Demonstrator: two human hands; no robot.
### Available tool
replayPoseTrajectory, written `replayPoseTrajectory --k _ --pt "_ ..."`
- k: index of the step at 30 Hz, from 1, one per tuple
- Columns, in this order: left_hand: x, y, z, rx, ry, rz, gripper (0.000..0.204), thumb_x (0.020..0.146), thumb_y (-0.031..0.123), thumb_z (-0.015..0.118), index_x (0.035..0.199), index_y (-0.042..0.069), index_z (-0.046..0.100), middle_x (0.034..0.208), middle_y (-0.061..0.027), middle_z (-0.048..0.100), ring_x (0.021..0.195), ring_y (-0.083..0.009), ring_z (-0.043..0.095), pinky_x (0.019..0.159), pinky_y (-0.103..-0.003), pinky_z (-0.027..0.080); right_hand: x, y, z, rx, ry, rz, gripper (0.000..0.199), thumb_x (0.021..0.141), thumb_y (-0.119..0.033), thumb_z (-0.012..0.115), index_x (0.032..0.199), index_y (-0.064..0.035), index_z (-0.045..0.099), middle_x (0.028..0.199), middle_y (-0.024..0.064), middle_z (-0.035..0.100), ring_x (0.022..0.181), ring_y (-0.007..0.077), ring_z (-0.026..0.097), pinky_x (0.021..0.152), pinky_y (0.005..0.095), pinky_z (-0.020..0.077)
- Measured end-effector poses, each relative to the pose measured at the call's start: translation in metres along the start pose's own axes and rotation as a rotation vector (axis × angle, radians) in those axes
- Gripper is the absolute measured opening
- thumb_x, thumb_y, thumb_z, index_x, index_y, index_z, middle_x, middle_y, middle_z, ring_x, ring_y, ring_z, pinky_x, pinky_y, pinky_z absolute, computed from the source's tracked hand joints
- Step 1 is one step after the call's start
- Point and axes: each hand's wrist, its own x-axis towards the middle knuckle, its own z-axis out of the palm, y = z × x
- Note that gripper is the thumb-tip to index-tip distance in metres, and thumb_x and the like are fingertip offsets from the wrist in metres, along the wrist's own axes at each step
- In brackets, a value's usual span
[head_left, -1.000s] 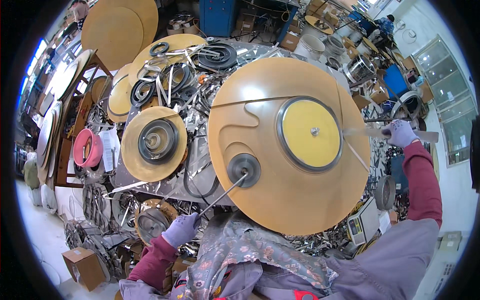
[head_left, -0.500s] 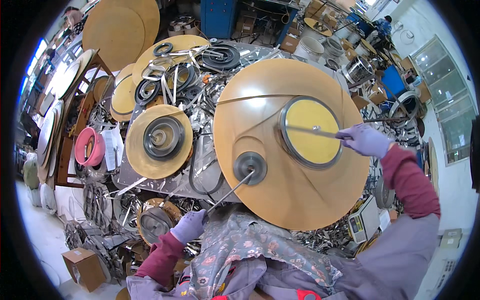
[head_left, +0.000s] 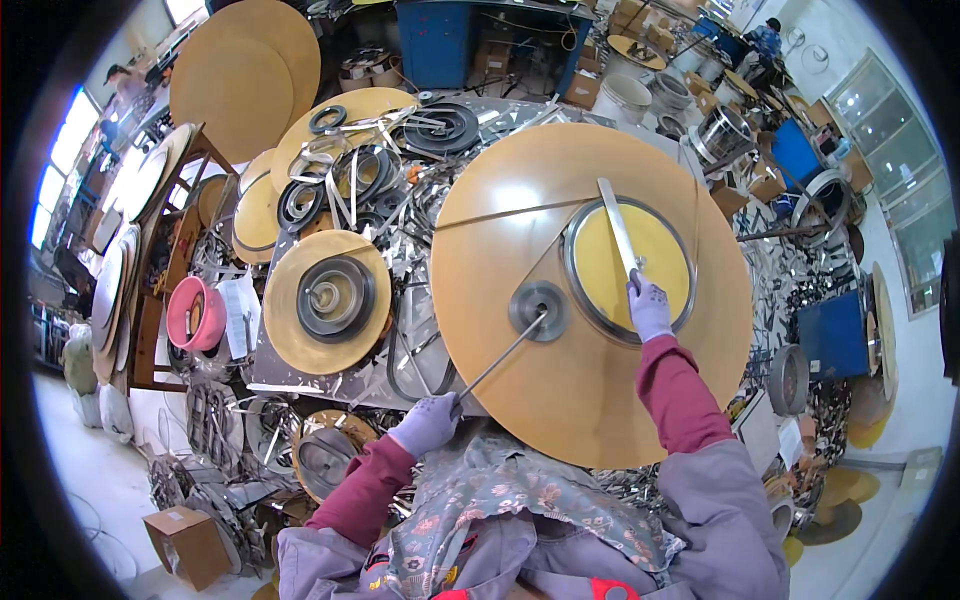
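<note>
My left hand (head_left: 428, 424), in a pale purple glove, is closed round the near end of a thin metal rod (head_left: 498, 360). The rod's far end meets the centre of a small grey disc (head_left: 524, 318) over a large tan round board (head_left: 590, 420). On that board lies a yellow disc (head_left: 668, 250) ringed by a grey metal band. A flat metal bar (head_left: 615, 222) crosses the yellow disc, pointing away from me; my right hand (head_left: 650, 308) grips its near end. A thin dark strip (head_left: 510, 214) runs over the board to the ringed disc.
Left of the board, a wound metal coil (head_left: 340, 300) sits on a smaller tan disc. Beyond are several strip rolls (head_left: 440, 128) and loose scrap. A pink basin (head_left: 196, 314) stands farther left. A blue cabinet (head_left: 432, 45) is at the back; people stand in the distance.
My right hand has swung inward and left, and the bar has turned from pointing left to pointing away from me. The small grey disc has shifted right, nearer the yellow disc.
</note>
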Motion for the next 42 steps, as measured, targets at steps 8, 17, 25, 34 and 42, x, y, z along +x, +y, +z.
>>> replayPoseTrajectory --k 8,17,25,34,42 --pt "0.026 0.007 0.002 -0.064 0.056 -0.015 0.017 0.085 0.013 0.050 0.091 -0.002 0.056 0.081 -0.0258 0.060 0.080 -0.0435 0.059 0.070 -0.048 0.046 -0.001 0.000 -0.014 0.085 -0.076 -0.014 0.030 0.088 -0.021 0.056 0.111 -0.0042 0.062 0.102 0.0163 0.065 0.093 0.0330 0.062 0.084 0.0403 0.0483" --pt "0.043 -0.017 0.004 -0.054 0.073 0.046 0.020 0.090 0.018 0.049 0.096 -0.001 0.053 0.082 -0.0260 0.060 0.082 -0.0439 0.058 0.070 -0.050 0.046 0.000 -0.003 -0.025 0.098 -0.102 -0.020 0.031 0.088 -0.023 0.055 0.113 -0.0056 0.062 0.103 0.0163 0.065 0.093 0.0330 0.062 0.084 0.0395 0.0481" --pt "0.046 -0.017 0.001 -0.008 0.071 -0.001 0.020 0.090 0.019 0.049 0.094 -0.001 0.054 0.082 -0.0260 0.061 0.082 -0.0434 0.059 0.070 -0.050 0.046 -0.002 -0.012 -0.024 0.066 -0.130 -0.038 0.032 0.089 -0.023 0.055 0.115 -0.0059 0.061 0.102 0.0168 0.065 0.093 0.0332 0.062 0.084 0.0400 0.0479" --pt "0.047 -0.009 -0.003 0.004 0.089 -0.028 0.020 0.090 0.019 0.049 0.092 -0.001 0.054 0.081 -0.0262 0.061 0.081 -0.0437 0.059 0.070 -0.051 0.046 -0.003 -0.012 -0.027 0.070 -0.129 -0.018 0.031 0.088 -0.022 0.055 0.114 -0.0058 0.061 0.102 0.0172 0.065 0.093 0.0336 0.062 0.083 0.0401 0.0485" --pt "0.049 -0.013 -0.007 0.038 0.070 -0.014 0.020 0.090 0.019 0.050 0.091 -0.001 0.054 0.080 -0.0261 0.060 0.081 -0.0437 0.059 0.070 -0.051 0.045 -0.006 0.000 -0.025 0.117 -0.082 -0.030 0.032 0.088 -0.024 0.055 0.115 -0.0081 0.061 0.103 0.0146 0.066 0.093 0.0314 0.063 0.085 0.0408 0.0480"
